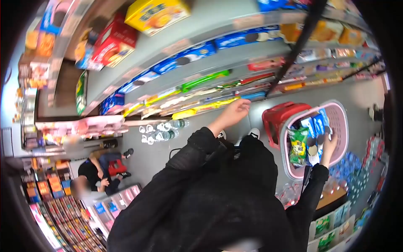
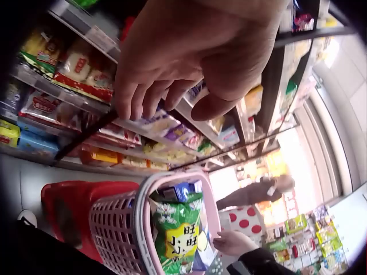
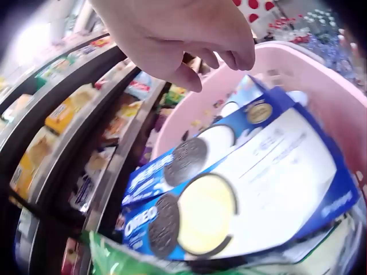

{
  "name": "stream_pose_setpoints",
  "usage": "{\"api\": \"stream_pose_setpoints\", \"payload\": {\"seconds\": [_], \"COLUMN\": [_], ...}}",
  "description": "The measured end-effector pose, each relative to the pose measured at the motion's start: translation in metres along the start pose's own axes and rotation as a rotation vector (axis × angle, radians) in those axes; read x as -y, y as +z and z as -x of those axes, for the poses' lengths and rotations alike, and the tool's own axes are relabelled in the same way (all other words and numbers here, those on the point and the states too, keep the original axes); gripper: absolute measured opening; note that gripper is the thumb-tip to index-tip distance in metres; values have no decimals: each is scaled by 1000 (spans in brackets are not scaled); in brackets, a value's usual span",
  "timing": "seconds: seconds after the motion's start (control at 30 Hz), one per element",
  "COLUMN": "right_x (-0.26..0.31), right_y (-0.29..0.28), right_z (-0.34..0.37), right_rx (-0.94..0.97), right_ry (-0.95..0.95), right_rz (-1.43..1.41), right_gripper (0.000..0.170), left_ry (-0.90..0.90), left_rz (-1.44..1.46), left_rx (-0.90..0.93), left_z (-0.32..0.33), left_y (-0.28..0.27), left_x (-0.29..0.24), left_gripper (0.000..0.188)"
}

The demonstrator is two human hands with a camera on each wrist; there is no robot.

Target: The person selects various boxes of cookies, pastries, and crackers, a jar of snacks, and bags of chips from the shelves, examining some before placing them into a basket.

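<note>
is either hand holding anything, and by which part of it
Nothing appears held: the left hand is empty, its fingers relaxed, and the right hand is over the pink basket, fingers off the Oreo boxes.

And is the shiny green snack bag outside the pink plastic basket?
No, the green bag lies inside the pink basket beside blue cardboard Oreo boxes.

The right-wrist view's top edge is cropping my right hand (image 3: 183, 37), its bottom edge is cutting off a green Want Want snack bag (image 3: 123, 262), and fine print on an Oreo box (image 3: 281, 177) is blurring.
</note>
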State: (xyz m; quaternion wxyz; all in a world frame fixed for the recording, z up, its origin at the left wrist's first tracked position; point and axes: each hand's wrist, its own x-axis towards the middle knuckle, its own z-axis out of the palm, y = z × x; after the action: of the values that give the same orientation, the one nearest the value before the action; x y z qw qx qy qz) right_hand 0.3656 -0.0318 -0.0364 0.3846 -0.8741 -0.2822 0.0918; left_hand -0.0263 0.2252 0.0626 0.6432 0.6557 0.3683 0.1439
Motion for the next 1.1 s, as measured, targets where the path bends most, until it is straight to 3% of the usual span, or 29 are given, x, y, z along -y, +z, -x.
{"api": "stream_pose_setpoints", "payload": {"seconds": [0.03, 0.1, 0.27, 0.37, 0.5, 0.63, 0.77, 0.83, 0.97, 1.0, 1.1], "right_x": [41, 140, 321, 402, 483, 531, 569, 587, 623, 629, 640], "right_y": [17, 42, 121, 159, 209, 257, 296, 319, 352, 359, 377], "right_z": [4, 19, 78, 121, 175, 224, 261, 279, 305, 310, 323], "right_rx": [85, 302, 654, 772, 951, 1062, 1106, 1084, 820, 715, 725], "right_ry": [5, -180, -507, -800, -998, -1110, -1184, -1197, -1217, -1221, -1203], "right_rz": [-153, -184, -352, -369, -465, -447, -435, -443, -473, -462, -274], "right_gripper": [42, 37, 33, 33, 36, 42, 47, 48, 51, 52, 52], "left_ry": [-27, -54, 55, 105, 156, 145, 51, 17, -33, -52, -49], "left_rz": [73, 121, 259, 243, 120, 164, -59, -329, -882, -859, -875], "left_rx": [-50, -164, -579, -868, -1268, -1444, -1446, -1412, -1262, -1240, -1243], "left_z": [10, 35, 106, 153, 212, 253, 270, 271, 264, 261, 260], "left_y": [-16, -49, -142, -194, -261, -311, -349, -362, -374, -370, -368], "left_x": [2, -5, 1, 6, 27, 28, 38, 43, 47, 43, 44], "left_gripper": [33, 30, 28, 29, 36, 42, 52, 53, 54, 55, 55]}}
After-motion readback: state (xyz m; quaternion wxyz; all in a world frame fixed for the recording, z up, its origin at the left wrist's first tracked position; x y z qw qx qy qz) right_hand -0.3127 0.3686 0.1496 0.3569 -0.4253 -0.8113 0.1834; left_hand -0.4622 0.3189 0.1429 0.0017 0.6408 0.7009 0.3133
